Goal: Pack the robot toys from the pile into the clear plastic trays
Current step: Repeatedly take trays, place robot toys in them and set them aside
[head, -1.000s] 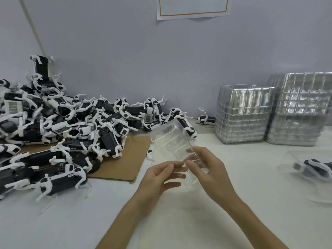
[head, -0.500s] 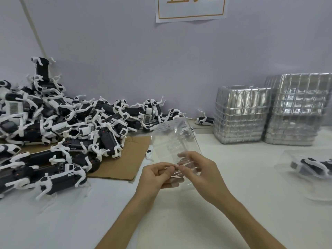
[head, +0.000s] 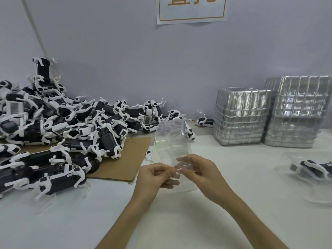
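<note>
Black-and-white robot toys (head: 62,132) lie heaped at my far left, spilling over a brown cardboard sheet (head: 125,159), and none of them is being lifted. Next comes my left hand (head: 154,175). A second ago its fingers lay long and flat against the clear plastic tray (head: 171,141); now they are curled, with thumb and forefinger pinching the tray's near edge. The tray stands tilted up off the white table (head: 251,168), steeper than it was, and its far end shows in front of the pile's right fringe. My right hand (head: 197,169) has closed in likewise and nips the same edge, its fingertips almost meeting those of the left. I take this to mean I am prying the thin plastic apart, either opening the tray or peeling one from another, so this tray is not yet ready for a toy. Farther right, two stacks of empty trays (head: 240,119) wait against the wall. At the far right a packed toy (head: 312,169) already lies in clear plastic of its own.
</note>
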